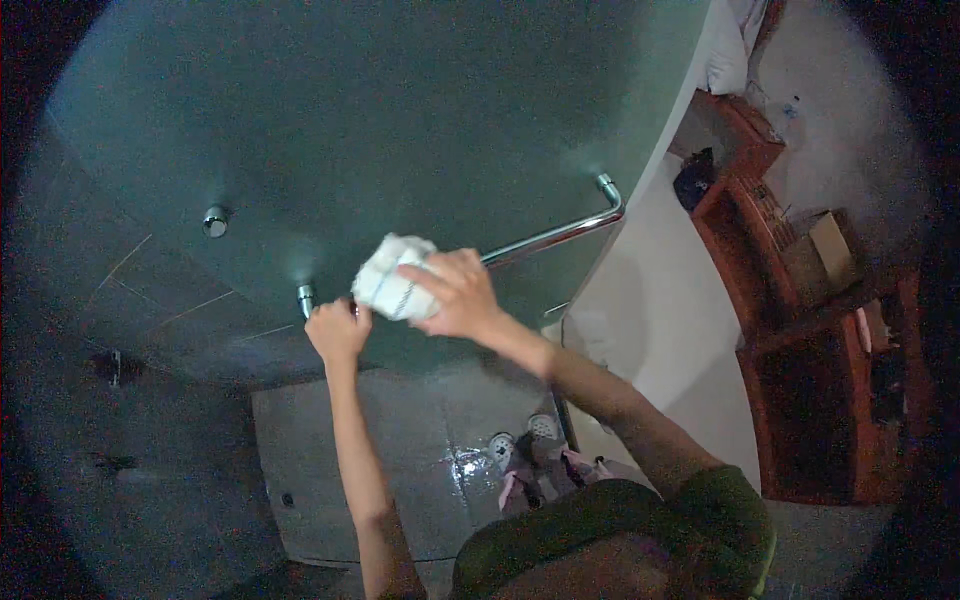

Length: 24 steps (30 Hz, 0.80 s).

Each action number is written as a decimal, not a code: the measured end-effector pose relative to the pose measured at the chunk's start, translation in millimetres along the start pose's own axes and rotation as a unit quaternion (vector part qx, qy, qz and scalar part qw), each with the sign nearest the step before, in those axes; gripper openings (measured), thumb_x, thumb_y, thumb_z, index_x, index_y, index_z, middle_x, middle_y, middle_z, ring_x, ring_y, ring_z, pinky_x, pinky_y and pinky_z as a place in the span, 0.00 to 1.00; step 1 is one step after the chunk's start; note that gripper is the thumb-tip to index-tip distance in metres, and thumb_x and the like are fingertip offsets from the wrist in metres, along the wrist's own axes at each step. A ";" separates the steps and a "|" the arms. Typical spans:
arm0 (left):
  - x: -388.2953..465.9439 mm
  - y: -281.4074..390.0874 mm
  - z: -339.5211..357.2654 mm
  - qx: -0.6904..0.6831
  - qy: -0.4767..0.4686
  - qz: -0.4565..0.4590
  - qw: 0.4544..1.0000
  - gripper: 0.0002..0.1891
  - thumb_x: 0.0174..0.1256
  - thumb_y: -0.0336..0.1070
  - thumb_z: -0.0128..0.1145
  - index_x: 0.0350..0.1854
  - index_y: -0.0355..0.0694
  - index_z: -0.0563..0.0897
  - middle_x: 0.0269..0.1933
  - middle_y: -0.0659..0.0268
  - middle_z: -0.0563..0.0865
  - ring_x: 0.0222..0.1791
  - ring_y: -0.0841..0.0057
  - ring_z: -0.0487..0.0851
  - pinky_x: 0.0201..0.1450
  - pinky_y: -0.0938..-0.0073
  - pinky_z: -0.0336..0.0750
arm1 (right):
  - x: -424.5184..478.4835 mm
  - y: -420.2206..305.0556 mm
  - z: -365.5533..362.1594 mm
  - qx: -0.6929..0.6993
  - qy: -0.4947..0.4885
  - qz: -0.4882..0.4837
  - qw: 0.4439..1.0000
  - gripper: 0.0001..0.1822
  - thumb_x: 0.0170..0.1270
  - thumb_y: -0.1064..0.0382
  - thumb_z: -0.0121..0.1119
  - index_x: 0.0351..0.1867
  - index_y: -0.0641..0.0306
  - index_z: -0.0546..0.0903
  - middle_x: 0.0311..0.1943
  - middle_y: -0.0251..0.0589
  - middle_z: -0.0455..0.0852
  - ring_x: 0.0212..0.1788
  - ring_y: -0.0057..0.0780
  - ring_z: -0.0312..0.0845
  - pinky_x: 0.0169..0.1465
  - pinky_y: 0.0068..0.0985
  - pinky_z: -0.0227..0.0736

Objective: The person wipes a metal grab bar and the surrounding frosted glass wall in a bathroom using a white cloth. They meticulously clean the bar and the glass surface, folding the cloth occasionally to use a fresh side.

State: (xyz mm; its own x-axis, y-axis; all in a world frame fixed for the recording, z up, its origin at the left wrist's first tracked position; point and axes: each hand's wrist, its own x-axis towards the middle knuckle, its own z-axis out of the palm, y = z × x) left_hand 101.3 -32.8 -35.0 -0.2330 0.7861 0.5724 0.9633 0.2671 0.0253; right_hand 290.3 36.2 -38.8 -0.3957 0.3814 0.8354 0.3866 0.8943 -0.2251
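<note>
A frosted glass door [420, 120] stretches before me, with a chrome bar handle [551, 238] mounted along its lower part. My left hand [337, 328] grips the left end of that bar, close to its mount on the glass. In my right hand [461, 294] is a folded white cloth [394, 277] with thin dark and blue stripes. The cloth lies at the bar, just right of my left hand, and hides the stretch of metal there. Whether the cloth wraps fully round the bar cannot be seen.
A round chrome knob [215, 221] sticks out at the left. Below me is a shiny, wet-looking tiled floor [382, 457], where my light clogs [501, 450] stand. Beyond the door's right edge are reddish-brown wooden furniture [806, 420], an open cardboard box [821, 255] and a dark bag [694, 180].
</note>
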 end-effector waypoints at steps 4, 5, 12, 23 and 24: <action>-0.4 5.2 -5.9 -0.010 0.032 -0.018 0.999 0.20 0.57 0.47 0.46 0.15 0.39 0.82 0.14 0.54 0.79 0.17 0.58 0.80 0.23 0.63 0.74 | -19.5 74.8 -77.1 -0.078 -0.050 0.044 0.995 0.40 0.24 0.47 0.72 0.50 0.47 0.77 0.38 0.36 0.78 0.42 0.33 0.75 0.48 0.37 0.63; 0.7 4.2 -5.4 -0.013 0.034 -0.016 0.999 0.20 0.57 0.47 0.46 0.15 0.39 0.82 0.14 0.54 0.79 0.17 0.58 0.80 0.23 0.63 0.74 | -32.0 99.2 -92.4 -0.113 -0.046 0.092 0.988 0.38 0.26 0.47 0.71 0.49 0.49 0.77 0.37 0.38 0.80 0.41 0.35 0.75 0.47 0.36 0.63; 1.1 5.0 1.9 -0.034 0.051 -0.035 0.997 0.20 0.55 0.46 0.48 0.16 0.38 0.83 0.15 0.54 0.80 0.17 0.57 0.80 0.24 0.63 0.74 | -46.0 171.4 -168.6 -0.179 0.098 0.160 0.966 0.26 0.39 0.57 0.66 0.45 0.58 0.78 0.34 0.42 0.80 0.38 0.39 0.77 0.39 0.35 0.66; 0.7 11.5 -4.2 -0.031 0.062 -0.056 0.996 0.19 0.54 0.44 0.47 0.15 0.36 0.83 0.16 0.52 0.80 0.17 0.56 0.79 0.27 0.63 0.75 | -21.0 1.0 -42.6 -0.111 0.051 0.205 0.971 0.30 0.33 0.58 0.69 0.47 0.52 0.78 0.42 0.41 0.75 0.48 0.41 0.69 0.48 0.35 0.64; 0.1 11.3 -5.5 -0.031 0.062 -0.053 0.996 0.19 0.54 0.44 0.47 0.15 0.36 0.83 0.16 0.52 0.80 0.17 0.57 0.79 0.27 0.63 0.74 | -17.1 -14.5 -25.9 -0.079 0.042 0.178 0.980 0.30 0.33 0.59 0.68 0.46 0.50 0.78 0.41 0.41 0.75 0.48 0.40 0.68 0.47 0.36 0.64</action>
State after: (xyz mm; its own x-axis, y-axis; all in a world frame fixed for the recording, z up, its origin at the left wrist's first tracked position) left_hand 112.9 -32.8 -30.1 -0.3191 0.6794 0.6607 0.9416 0.3062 0.1400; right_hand 313.0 10.6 -36.8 -0.1453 0.6364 0.7576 0.6148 0.6580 -0.4348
